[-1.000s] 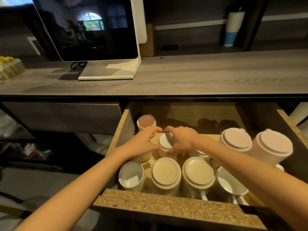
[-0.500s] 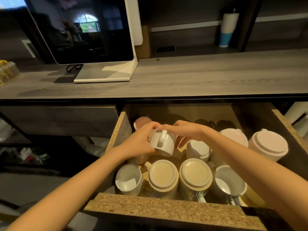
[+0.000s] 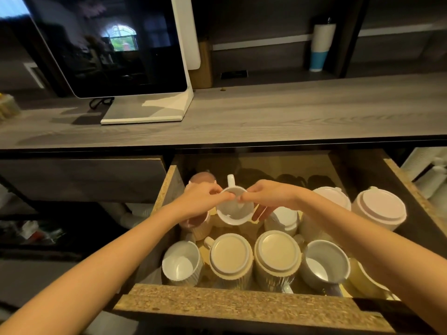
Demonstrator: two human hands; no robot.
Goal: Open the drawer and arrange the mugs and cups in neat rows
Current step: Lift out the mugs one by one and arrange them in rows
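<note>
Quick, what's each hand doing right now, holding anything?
Left hand: closed on the rim of the small white mug, lifted above the drawer.
Right hand: closed on the same mug's rim, opposite side.

Drawer point(image 3: 246, 308) pulled open, chipboard edges bare; small white cup point(image 3: 234, 209) raised above the middle row, mouth tipped toward the camera, handle pointing away; front row — two open mugs point(image 3: 181, 263) flanking two inverted ribbed mugs point(image 3: 231, 256).
</note>
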